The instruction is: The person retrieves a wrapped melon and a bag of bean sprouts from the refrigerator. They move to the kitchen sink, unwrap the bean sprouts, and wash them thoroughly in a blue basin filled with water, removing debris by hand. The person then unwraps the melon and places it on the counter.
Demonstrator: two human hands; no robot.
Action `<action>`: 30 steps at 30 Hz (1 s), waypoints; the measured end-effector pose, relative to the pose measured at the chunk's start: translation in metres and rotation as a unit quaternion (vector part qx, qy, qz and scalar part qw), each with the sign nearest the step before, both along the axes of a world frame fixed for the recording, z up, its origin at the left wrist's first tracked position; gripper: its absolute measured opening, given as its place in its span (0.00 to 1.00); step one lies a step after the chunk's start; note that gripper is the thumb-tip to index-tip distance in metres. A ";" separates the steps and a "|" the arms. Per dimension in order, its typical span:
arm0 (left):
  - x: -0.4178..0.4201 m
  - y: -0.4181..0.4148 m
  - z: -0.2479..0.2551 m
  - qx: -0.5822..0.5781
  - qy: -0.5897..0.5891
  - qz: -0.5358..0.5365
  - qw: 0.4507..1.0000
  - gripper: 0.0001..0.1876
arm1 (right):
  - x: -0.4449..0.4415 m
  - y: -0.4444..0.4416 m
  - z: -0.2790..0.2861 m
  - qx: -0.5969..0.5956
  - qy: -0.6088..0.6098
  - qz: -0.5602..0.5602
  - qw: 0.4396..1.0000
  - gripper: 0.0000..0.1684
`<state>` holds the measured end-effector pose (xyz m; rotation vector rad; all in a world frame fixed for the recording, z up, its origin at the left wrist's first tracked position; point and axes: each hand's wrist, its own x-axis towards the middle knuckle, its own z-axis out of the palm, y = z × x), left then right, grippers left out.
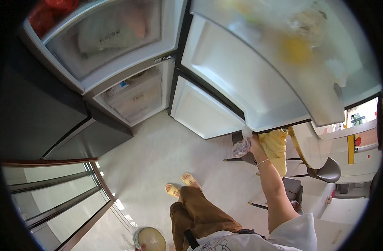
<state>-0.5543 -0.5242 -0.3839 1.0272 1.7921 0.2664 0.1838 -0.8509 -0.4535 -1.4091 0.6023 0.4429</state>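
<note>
My right hand (255, 142) is stretched out to the lower corner of the open upper refrigerator door (241, 72). It grips a crumpled clear plastic bag (241, 148) with something purplish inside. Whether its fingers also touch the door edge is hard to tell. Only some fingertips of my left hand (143, 247) show at the bottom edge. They hold a round, pale yellow-green piece of produce (151, 239) in clear plastic, perhaps a cut melon. Below the upper door, the lower refrigerator door (204, 108) stands open too.
Frosted drawers (109, 37) fill the refrigerator compartment at upper left, with smaller drawers (136, 97) below. Red plastic bags (50, 15) lie above. A sliding glass door (59, 200) is at left. Chairs (323, 171), a yellow cloth (274, 150) and a table (307, 147) stand at right.
</note>
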 end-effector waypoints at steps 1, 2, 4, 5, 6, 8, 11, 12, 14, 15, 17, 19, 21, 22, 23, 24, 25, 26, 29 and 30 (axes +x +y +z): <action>0.008 -0.006 0.009 0.021 -0.043 0.020 0.999 0.26 | 0.005 0.011 -0.002 0.035 -0.012 0.023 0.999 0.07; 0.014 -0.018 0.025 0.007 0.051 0.005 0.999 0.24 | 0.001 0.019 -0.004 0.063 -0.048 0.015 0.997 0.09; 0.013 -0.029 0.034 -0.005 0.071 0.048 0.996 0.24 | -0.008 0.016 -0.008 0.080 0.013 -0.003 0.997 0.10; 0.012 -0.036 0.037 -0.012 0.082 0.070 0.994 0.24 | -0.016 0.017 -0.007 0.102 0.019 -0.016 0.994 0.11; 0.015 -0.035 0.039 -0.022 0.065 0.061 0.996 0.24 | -0.020 -0.002 -0.018 0.123 0.029 -0.046 0.991 0.13; 0.012 -0.053 0.049 -0.020 0.047 0.084 0.995 0.25 | -0.050 0.048 0.020 0.052 -0.001 0.015 0.999 0.12; 0.032 -0.049 0.056 -0.018 0.046 0.054 0.997 0.25 | -0.087 0.047 0.031 0.046 0.025 0.101 0.993 0.15; 0.037 -0.051 0.055 -0.008 0.042 0.058 0.997 0.26 | -0.103 0.050 0.036 0.066 0.013 0.124 0.990 0.16; 0.051 -0.055 0.046 0.010 0.033 0.065 0.997 0.26 | -0.135 0.054 0.048 0.099 0.007 0.164 0.981 0.19; 0.066 -0.056 0.052 0.012 0.043 0.069 0.997 0.27 | -0.149 0.053 0.053 0.112 0.013 0.182 0.977 0.21; 0.093 -0.059 0.063 0.018 0.065 0.084 0.994 0.27 | -0.159 0.041 0.073 0.130 0.026 0.179 0.975 0.25; 0.091 -0.054 0.062 0.019 0.010 0.027 0.999 0.28 | -0.167 0.028 0.113 0.144 0.038 0.141 0.979 0.28; 0.093 -0.054 0.059 0.040 -0.028 0.001 0.999 0.28 | -0.157 0.008 0.169 0.194 0.022 0.043 0.980 0.27; 0.096 -0.055 0.057 0.056 -0.038 -0.001 0.998 0.28 | -0.150 -0.011 0.193 0.244 -0.074 0.057 0.965 0.23; 0.099 -0.056 0.053 0.071 -0.050 -0.001 0.996 0.28 | -0.142 -0.030 0.217 0.303 -0.166 0.071 0.936 0.21; 0.092 -0.061 0.052 0.076 -0.052 0.009 0.996 0.27 | -0.133 -0.025 0.256 0.230 -0.171 0.019 0.958 0.21; 0.083 -0.066 0.052 0.080 -0.054 0.021 0.995 0.27 | -0.112 -0.032 0.257 0.294 -0.168 0.048 0.940 0.21; 0.082 -0.066 0.048 0.082 -0.063 0.025 0.994 0.27 | -0.085 -0.061 0.258 0.352 -0.172 0.070 0.918 0.22; 0.073 -0.070 0.036 0.113 -0.138 0.059 0.982 0.26 | -0.038 -0.047 0.313 0.518 -0.136 0.086 0.840 0.20; 0.071 -0.078 0.039 0.120 -0.144 0.079 0.979 0.24 | -0.023 -0.041 0.322 0.519 -0.127 0.068 0.842 0.17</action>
